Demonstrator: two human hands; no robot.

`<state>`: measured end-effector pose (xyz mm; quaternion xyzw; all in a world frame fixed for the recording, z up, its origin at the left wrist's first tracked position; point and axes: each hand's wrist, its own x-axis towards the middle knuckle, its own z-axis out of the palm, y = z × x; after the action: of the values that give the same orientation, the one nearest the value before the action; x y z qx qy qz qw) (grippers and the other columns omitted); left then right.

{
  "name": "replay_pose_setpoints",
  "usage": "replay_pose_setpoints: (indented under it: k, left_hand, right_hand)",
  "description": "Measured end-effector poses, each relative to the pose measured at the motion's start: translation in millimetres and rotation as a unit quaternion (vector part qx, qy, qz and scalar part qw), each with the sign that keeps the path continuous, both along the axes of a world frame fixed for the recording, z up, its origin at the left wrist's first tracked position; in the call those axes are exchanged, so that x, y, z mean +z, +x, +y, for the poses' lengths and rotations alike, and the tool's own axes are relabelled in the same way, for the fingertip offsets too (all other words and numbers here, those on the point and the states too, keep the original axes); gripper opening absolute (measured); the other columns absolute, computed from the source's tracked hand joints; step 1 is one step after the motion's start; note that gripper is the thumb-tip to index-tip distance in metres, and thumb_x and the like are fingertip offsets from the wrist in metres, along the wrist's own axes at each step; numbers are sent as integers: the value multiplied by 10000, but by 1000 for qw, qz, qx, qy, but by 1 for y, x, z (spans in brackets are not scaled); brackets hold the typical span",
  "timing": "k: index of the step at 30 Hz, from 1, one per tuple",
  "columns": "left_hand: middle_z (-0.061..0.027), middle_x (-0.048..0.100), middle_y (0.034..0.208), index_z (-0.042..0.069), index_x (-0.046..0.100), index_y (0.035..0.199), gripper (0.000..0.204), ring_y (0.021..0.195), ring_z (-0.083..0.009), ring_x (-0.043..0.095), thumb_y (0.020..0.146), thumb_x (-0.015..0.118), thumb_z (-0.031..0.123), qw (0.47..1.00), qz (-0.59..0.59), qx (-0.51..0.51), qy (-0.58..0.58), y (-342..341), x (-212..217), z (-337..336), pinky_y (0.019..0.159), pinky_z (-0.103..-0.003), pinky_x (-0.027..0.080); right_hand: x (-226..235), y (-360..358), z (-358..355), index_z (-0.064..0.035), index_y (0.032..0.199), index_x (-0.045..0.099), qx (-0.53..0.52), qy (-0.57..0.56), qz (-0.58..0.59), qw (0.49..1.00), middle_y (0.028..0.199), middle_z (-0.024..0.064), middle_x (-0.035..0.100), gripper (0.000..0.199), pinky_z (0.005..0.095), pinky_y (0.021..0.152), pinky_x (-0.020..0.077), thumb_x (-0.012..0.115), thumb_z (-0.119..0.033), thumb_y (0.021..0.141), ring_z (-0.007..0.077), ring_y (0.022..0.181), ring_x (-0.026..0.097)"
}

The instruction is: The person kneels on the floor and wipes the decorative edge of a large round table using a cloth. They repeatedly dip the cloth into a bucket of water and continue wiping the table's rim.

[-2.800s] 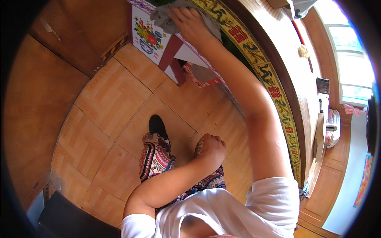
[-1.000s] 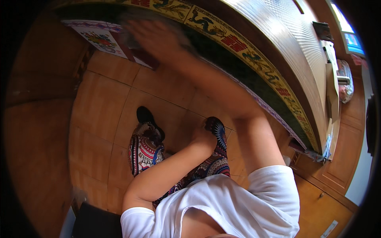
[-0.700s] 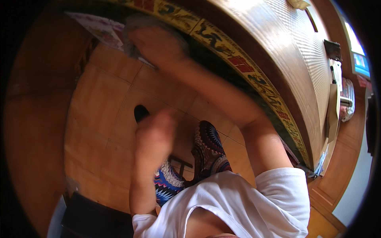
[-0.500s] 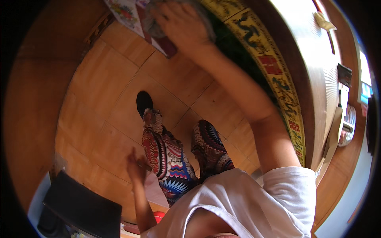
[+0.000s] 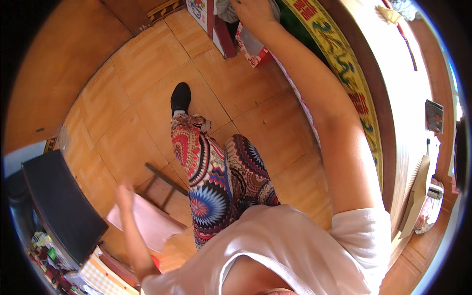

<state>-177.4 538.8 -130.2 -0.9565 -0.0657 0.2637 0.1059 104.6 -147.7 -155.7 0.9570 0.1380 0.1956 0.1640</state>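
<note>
At the top edge of the view my right hand (image 5: 255,15) is on a bunched grey cloth (image 5: 226,11); part of the hand and the cloth are cut off. The cloth lies against a printed box (image 5: 198,14) with a maroon side, beside a yellow patterned band (image 5: 339,59) along the table's front. My left hand (image 5: 125,196) hangs low on the left, near a pink cloth-like sheet (image 5: 147,223). Motion smears its fingers, and I see nothing held in it.
A red-and-white open box (image 5: 251,46) stands below my right forearm. The pale tabletop (image 5: 410,108) runs down the right, with a dark picture card (image 5: 434,116) on it. A black panel (image 5: 64,201) and a brown frame (image 5: 169,182) are at lower left, above the tiled floor (image 5: 162,98).
My right hand has moved up and right with the grey cloth, toward the top edge. My left hand has swung out to the left. More of the pink sheet and the red-and-white box shows.
</note>
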Motion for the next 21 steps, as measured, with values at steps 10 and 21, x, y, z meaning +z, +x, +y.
replay_pose_setpoints:
  k: [10,21]
  left_hand:
    - [-50,603,1309,227,677,1214,331,1215,-305,561,903,675,342,939,-328,94,40,66,-55,-1,1017,-456,450]
    - [-33,632,1207,265,714,1051,163,1132,-311,599,896,687,308,952,-289,96,-28,75,-76,-22,905,-467,485]
  right_hand:
    - [14,-189,-22,-86,1227,676,-58,37,-62,996,1273,45,621,420,352,978,438,597,-133,817,231,1158,569]
    - [35,-348,-30,-159,1339,627,-227,-66,-2,972,1393,-21,595,502,313,926,450,568,-130,841,165,1140,603]
